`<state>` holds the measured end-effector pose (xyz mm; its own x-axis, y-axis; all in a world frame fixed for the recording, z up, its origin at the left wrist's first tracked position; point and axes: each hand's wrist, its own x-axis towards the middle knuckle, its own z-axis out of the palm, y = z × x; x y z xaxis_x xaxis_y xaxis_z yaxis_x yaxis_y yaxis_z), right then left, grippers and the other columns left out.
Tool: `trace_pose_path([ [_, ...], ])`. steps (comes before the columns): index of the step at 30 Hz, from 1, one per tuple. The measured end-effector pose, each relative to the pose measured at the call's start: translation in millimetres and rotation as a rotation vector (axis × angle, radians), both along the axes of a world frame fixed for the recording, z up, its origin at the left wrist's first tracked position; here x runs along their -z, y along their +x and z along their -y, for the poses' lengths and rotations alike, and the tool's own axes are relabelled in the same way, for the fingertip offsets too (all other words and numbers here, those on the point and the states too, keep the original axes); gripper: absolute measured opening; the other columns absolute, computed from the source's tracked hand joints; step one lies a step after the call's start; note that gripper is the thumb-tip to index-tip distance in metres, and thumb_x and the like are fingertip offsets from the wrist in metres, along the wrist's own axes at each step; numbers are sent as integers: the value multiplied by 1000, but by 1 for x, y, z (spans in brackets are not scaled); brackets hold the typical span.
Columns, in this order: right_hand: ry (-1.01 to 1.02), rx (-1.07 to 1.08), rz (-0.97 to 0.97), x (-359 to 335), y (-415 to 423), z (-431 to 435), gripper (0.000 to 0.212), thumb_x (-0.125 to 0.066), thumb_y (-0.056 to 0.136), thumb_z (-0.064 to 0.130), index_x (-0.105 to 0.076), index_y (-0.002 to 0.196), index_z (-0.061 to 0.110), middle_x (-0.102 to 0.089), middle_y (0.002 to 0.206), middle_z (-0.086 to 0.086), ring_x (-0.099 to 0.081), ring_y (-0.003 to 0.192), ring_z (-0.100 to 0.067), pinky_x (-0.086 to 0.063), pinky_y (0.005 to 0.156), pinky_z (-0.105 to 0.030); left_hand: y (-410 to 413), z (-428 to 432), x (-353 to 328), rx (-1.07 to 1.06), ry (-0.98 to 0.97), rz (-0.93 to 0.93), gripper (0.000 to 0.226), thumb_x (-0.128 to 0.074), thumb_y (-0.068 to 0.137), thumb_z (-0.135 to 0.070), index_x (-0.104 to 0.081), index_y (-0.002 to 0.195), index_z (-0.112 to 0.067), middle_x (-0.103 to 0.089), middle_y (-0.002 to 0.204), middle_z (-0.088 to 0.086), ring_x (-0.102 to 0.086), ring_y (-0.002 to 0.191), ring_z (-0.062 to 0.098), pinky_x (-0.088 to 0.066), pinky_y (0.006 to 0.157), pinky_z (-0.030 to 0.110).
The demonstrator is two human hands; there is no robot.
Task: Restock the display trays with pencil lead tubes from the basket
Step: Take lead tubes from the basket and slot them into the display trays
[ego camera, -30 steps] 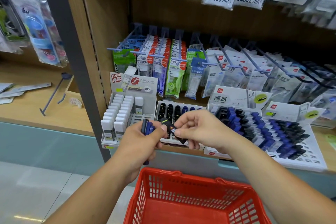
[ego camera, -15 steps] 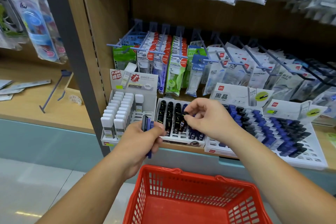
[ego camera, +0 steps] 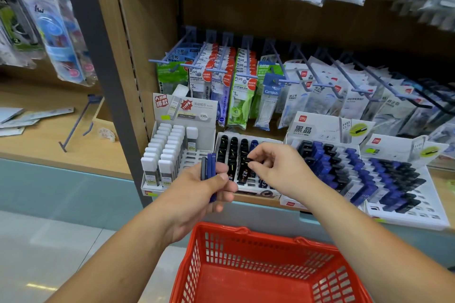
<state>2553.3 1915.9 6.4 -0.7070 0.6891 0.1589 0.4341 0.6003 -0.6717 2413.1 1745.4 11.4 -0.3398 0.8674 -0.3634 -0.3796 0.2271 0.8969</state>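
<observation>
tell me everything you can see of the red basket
The red basket looks like moulded plastic, with walls pierced by rows of upright slots and a plain solid floor. Two small raised lugs sit on its far rim. It stands level and open-topped, low in the view, in front of and below the shelf front, under the person's forearms. No tubes show on the part of its floor in view. Its near side is cut off by the frame, and nothing is seen touching or carrying it.
</observation>
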Motion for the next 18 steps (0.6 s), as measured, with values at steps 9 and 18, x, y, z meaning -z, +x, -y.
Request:
trace_pose_path([
  [9, 58, -3, 50, -4, -3, 4, 17, -75, 90, 16, -67, 90, 31, -61, 67, 23, -55, 60, 4, -44, 64, -15, -1, 6, -5, 119, 43, 89, 23, -52, 106, -4, -44, 127, -7, -76, 107, 25, -76, 97, 33, -56, 62, 29],
  [18, 320, -21, 246, 4, -6, 10, 9, -74, 90, 28, -75, 98, 30, -58, 86, 19, -63, 91, -13, -54, 82, -37, -2, 7, 0, -14, 22, -4, 26, -65, 101, -16, -63, 119, 2, -76, 102, 25, -78, 93, 31, -63, 71, 28],
])
